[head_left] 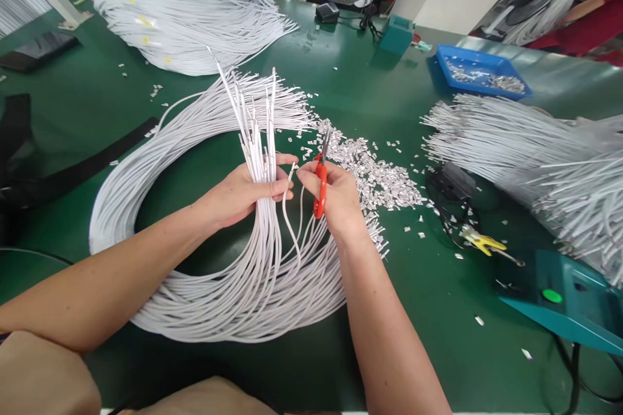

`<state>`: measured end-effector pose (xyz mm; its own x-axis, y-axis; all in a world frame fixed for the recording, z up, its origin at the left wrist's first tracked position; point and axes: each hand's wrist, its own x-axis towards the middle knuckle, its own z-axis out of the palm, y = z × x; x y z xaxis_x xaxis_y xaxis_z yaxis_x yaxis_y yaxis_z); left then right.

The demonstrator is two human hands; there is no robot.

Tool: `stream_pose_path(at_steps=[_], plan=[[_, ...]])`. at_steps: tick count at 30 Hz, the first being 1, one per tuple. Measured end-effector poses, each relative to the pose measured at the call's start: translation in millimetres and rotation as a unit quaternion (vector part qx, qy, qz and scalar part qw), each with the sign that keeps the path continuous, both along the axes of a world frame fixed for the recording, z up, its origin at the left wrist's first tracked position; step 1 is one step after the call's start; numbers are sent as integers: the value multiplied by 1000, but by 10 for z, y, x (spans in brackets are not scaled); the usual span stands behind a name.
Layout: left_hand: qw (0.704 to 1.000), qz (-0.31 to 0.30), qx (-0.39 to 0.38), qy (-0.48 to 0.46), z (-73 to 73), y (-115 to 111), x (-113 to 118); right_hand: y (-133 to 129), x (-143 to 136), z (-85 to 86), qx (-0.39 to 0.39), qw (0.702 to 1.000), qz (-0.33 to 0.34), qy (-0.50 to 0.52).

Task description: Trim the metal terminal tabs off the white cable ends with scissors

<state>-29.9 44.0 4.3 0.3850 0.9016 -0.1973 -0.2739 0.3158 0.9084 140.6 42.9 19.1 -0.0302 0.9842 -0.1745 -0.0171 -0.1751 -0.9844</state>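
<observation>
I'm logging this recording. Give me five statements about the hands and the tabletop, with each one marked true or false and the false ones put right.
1. The right hand holds red-handled scissors. True.
2. The left hand holds nothing. False: it grips a bunch of white cables.
3. Many small white scraps lie scattered on the green table. True.
4. The blue tray has small pieces in it. True.
5. That tray stands at the near left of the table. False: it is toward the far right.
</observation>
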Motion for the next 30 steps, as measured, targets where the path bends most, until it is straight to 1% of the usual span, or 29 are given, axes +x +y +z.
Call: stream_pose_path(at_steps=[2,3,5,6,8,11,14,18,22,25,28,29,30], plan=[[1000,4,-4,5,10,0,-3,11,32,-7,15,1000,2,-12],[1000,8,-7,10,17,0,-4,16,55,-12,33,999,8,-36],[1000,15,-11,15,32,-1,-4,25,108,-28,87,988,32,-121],[1000,17,-14,13,38,-1,-3,29,136,-39,120,976,49,-176],[1000,21,-20,7,48,-1,2,35,184,-65,181,940,78,-280],[999,23,-24,2,60,0,11,40,222,-107,238,891,105,-372],[999,25,-24,-1,68,1,17,48,233,-146,268,861,109,-419],[1000,23,-21,-1,65,0,15,70,258,-193,294,828,95,-469],[1000,24,-20,4,54,-2,8,90,301,-230,345,774,71,-526],[999,27,-18,5,46,1,4,99,319,-251,375,745,54,-550],[1000,25,-19,1,35,5,0,106,325,-263,393,728,46,-560],[1000,23,-20,-1,32,7,-1,107,325,-262,393,729,46,-559],[1000,22,-22,-3,29,8,-2,106,323,-259,387,737,47,-552]])
